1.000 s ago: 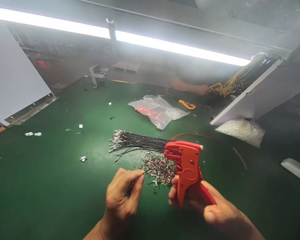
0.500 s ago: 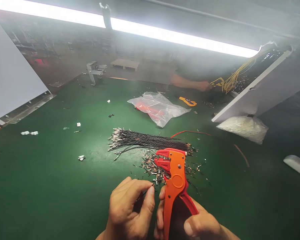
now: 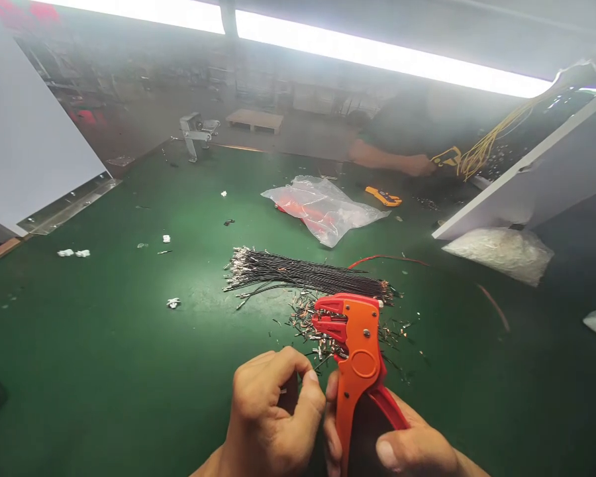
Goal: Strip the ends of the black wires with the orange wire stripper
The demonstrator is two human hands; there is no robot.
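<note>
My right hand (image 3: 417,450) grips an orange and red wire stripper (image 3: 364,364) upright by its handles. The stripper's red jaws point left and stand apart. Just left of the tool, my left hand (image 3: 278,404) is closed, thumb and forefinger pinching a thin black wire (image 3: 322,363). A short dark end of it sticks out past the fingertips toward the stripper, below the jaws; most of the wire is hidden in the hand. Behind the stripper lies a pile of wire clippings (image 3: 308,321). Beyond that rests a bundle of black wires (image 3: 298,273) with metal terminals at their left ends.
A clear plastic bag (image 3: 328,205) with something red inside lies farther back, beside a yellow-orange tool (image 3: 383,197). Small white connectors (image 3: 173,303) dot the green table (image 3: 104,358). At right are a white panel (image 3: 531,165) and a filled bag (image 3: 501,255). Across the table, another person's arm (image 3: 392,159) holds a yellow tool.
The whole view has shifted, so the scene sits slightly farther right. Both hands keep nearly the same pose, and more of the wire end shows past my left fingertips.
</note>
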